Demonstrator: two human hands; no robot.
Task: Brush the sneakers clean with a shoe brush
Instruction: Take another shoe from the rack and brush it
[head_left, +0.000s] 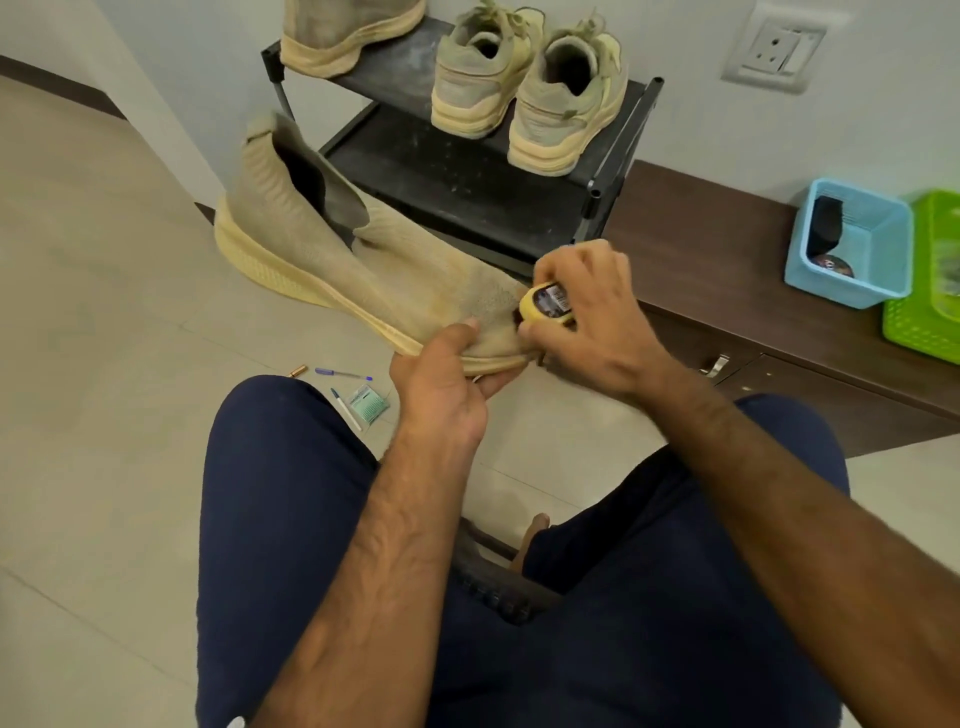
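Note:
A beige knit sneaker (332, 244) with a pale yellow sole is held in the air, heel up to the far left, toe down toward me. My left hand (447, 384) grips its toe from below, thumb on the knit. My right hand (587, 317) is closed around a small yellow-backed shoe brush (545, 304), whose dark bristles press against the toe. A pair of beige lace-up sneakers (524, 88) stands on the top shelf of a black shoe rack (467, 182). Another knit sneaker (348, 31) sits at the shelf's left end.
A dark wooden low cabinet (727, 270) runs along the wall at right, carrying a blue basket (852, 244) and a green basket (930, 275). Two pens (343, 374), a small packet (366, 405) and a small brass-coloured item (297, 371) lie on the tiled floor. My knees fill the foreground.

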